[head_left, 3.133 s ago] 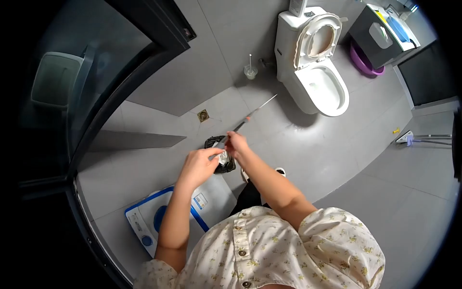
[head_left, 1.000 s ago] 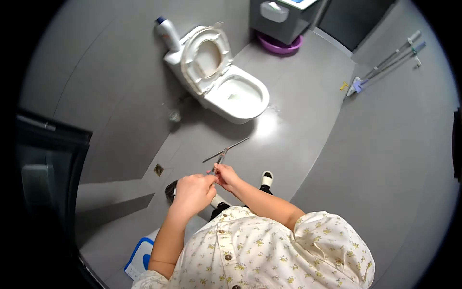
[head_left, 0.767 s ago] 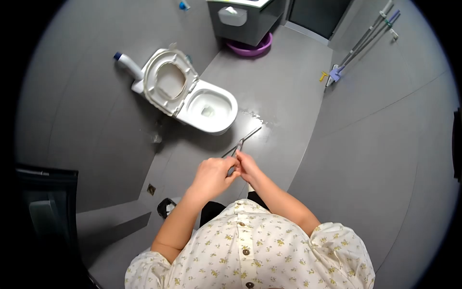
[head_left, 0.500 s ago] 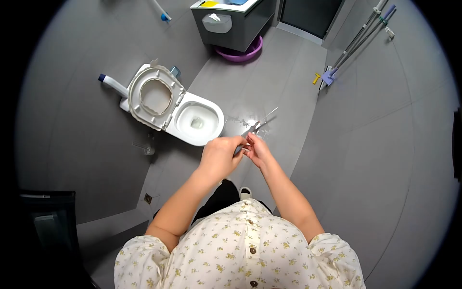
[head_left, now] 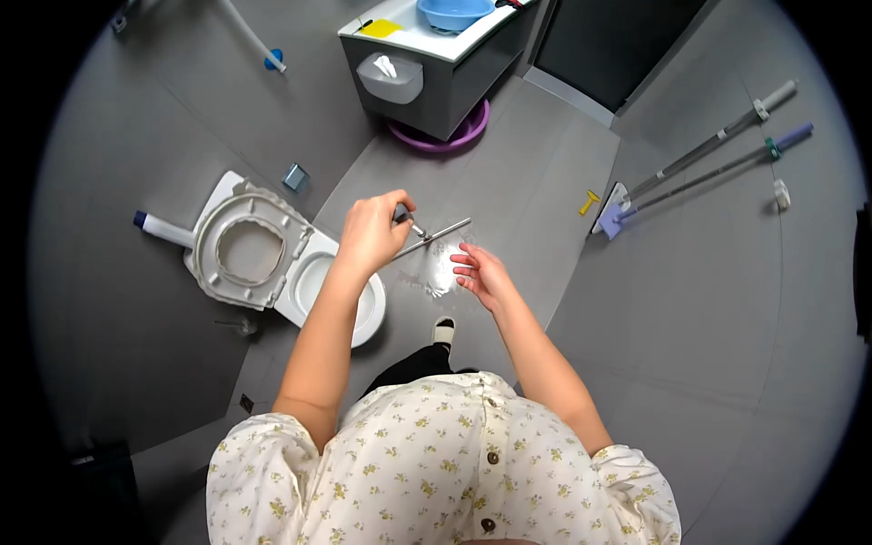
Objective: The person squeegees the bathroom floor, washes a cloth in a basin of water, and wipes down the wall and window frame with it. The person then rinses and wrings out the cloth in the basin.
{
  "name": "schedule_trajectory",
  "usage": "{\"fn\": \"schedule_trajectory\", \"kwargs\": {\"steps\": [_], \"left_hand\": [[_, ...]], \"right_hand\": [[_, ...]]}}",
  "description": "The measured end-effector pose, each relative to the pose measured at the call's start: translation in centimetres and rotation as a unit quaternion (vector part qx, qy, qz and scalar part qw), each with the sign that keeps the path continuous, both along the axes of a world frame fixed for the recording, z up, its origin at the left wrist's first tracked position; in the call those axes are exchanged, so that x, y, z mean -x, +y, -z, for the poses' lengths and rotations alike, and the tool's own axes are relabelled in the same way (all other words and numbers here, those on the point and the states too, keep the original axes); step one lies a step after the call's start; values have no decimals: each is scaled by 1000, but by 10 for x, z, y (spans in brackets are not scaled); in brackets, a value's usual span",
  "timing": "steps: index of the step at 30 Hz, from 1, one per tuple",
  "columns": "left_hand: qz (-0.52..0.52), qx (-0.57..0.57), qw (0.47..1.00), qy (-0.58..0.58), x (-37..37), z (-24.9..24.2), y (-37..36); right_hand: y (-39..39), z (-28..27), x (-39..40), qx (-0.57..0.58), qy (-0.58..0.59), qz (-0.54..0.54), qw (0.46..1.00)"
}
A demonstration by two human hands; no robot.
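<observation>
My left hand (head_left: 371,234) is wrapped round the handle of a squeegee (head_left: 449,231). The thin bar of this squeegee slants up to the right above the grey floor, its near end partly behind my hand. My right hand (head_left: 485,275) is apart from the squeegee, fingers spread and palm bare, just below and right of the bar. Under both hands a shiny wet patch (head_left: 440,280) lies on the floor. Left of it stands the white toilet (head_left: 368,313), its lid and seat raised, partly covered by my left forearm.
A vanity (head_left: 436,86) with a blue basin (head_left: 456,13) is at the back, a purple tub (head_left: 468,132) beneath it. Two long-handled mops (head_left: 708,145) lean on the right wall by a yellow scraper-like tool (head_left: 589,202). A door (head_left: 604,54) stands at the far end.
My hands have come apart: the left has moved up and left with the squeegee, and the right has let go and opened. The view has shifted, and my foot shows further forward.
</observation>
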State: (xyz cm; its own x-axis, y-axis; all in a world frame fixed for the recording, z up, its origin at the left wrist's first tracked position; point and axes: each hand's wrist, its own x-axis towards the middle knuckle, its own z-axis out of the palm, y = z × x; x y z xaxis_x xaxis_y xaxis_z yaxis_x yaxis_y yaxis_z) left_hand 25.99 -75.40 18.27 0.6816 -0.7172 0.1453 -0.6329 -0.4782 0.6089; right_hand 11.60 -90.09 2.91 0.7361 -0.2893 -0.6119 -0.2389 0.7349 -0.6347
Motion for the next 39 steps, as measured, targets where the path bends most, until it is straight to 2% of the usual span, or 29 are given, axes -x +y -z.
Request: {"fn": "schedule_trajectory", "kwargs": {"steps": [5, 11, 16, 18, 20, 23, 27, 28, 30, 32, 33, 34, 36, 39], "left_hand": [[-62, -47, 997, -18, -83, -14, -67], [-144, -78, 987, -8, -188, -16, -125], [-215, -77, 974, 4, -283, 1, -171], [-249, -160, 955, 12, -320, -2, -190], [-272, -174, 946, 28, -353, -7, -211], [-360, -183, 904, 140, -399, -12, -239], [-449, -169, 875, 60, -469, 18, -247], [-484, -149, 858, 88, -484, 21, -249], [-563, -36, 823, 69, -513, 39, -246], [-620, 88, 774, 99, -545, 58, -242], [-608, 100, 780, 106, -570, 73, -234], [-559, 213, 782, 176, -590, 84, -232], [-574, 306, 730, 207, -605, 76, -262], [-577, 280, 735, 221, -629, 86, -287]], "right_hand": [[-77, -34, -72, 1, -34, 4, 999], [-178, -35, -154, -19, -48, -43, 998], [-281, -30, -221, -36, -58, -114, 991], [-323, -42, -247, -30, -54, -132, 989], [-360, -43, -272, -29, -37, -153, 987], [-400, -44, -313, -24, -44, -145, 988], [-429, -51, -355, -61, -43, -191, 979], [-440, -49, -366, -62, -43, -191, 979], [-459, -44, -384, -64, -42, -187, 979], [-483, -41, -404, -62, -36, -180, 981], [-497, -40, -416, -59, -31, -184, 981], [-512, -40, -430, -54, -27, -187, 980], [-536, -44, -463, -42, -34, -190, 980], [-566, -47, -504, -3, -18, -222, 975]]}}
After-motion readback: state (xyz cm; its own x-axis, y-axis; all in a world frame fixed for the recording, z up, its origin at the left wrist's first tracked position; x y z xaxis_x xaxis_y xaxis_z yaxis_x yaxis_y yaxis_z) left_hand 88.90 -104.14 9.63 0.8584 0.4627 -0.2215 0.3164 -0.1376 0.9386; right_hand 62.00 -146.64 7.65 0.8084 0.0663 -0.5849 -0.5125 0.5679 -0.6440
